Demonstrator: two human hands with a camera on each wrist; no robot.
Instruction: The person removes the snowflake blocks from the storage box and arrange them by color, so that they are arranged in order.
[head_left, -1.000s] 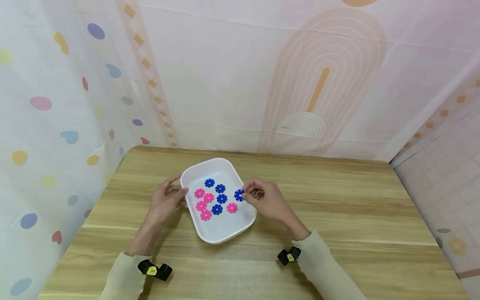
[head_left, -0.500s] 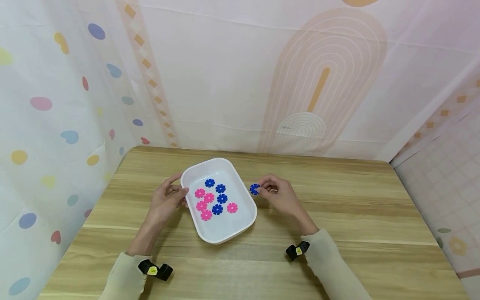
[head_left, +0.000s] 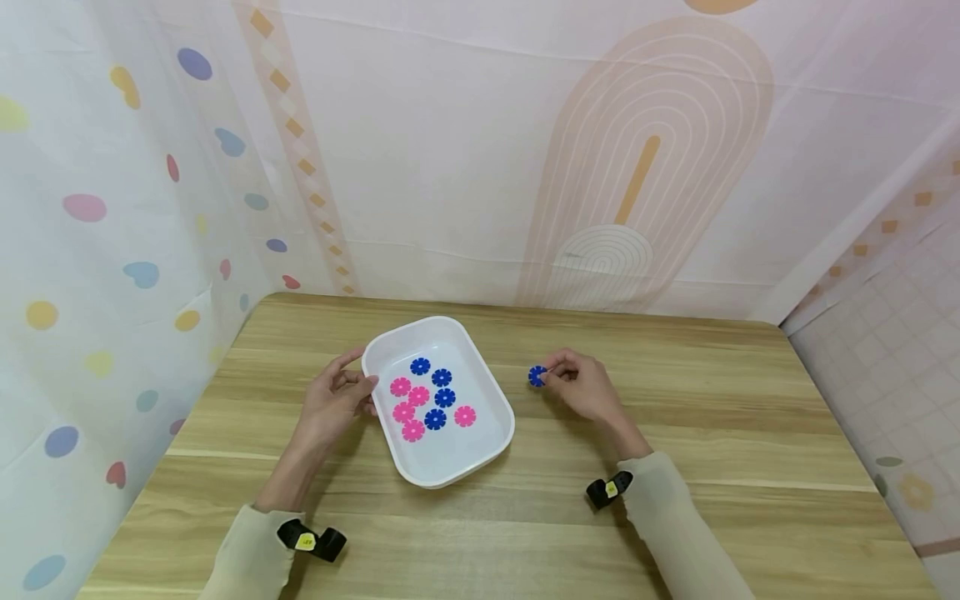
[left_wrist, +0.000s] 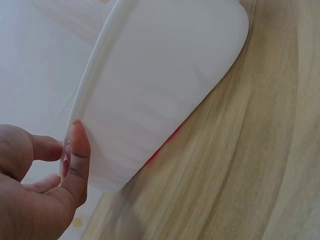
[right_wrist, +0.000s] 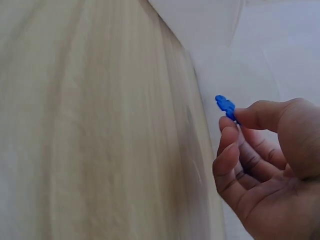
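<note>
A white tray (head_left: 495,408) sits on the wooden table and holds several pink and blue flower-shaped discs (head_left: 420,398). My left hand (head_left: 335,402) holds the tray's left rim, thumb on the edge; the left wrist view shows the thumb (left_wrist: 77,160) pressed against the tray's outer wall (left_wrist: 160,85). My right hand (head_left: 581,385) is to the right of the tray, above the table, pinching one blue disc (head_left: 537,376) between thumb and fingertips. The right wrist view shows that blue disc (right_wrist: 226,107) held edge-on.
The wooden table (head_left: 712,417) stretches to the right and front of the tray. Patterned curtain walls (head_left: 135,208) close in the left, back and right sides. A black wrist camera (head_left: 609,490) sits on each sleeve.
My right hand has lifted a blue disc out of the tray's right side and carried it rightwards over the table. The left hand and tray have stayed put.
</note>
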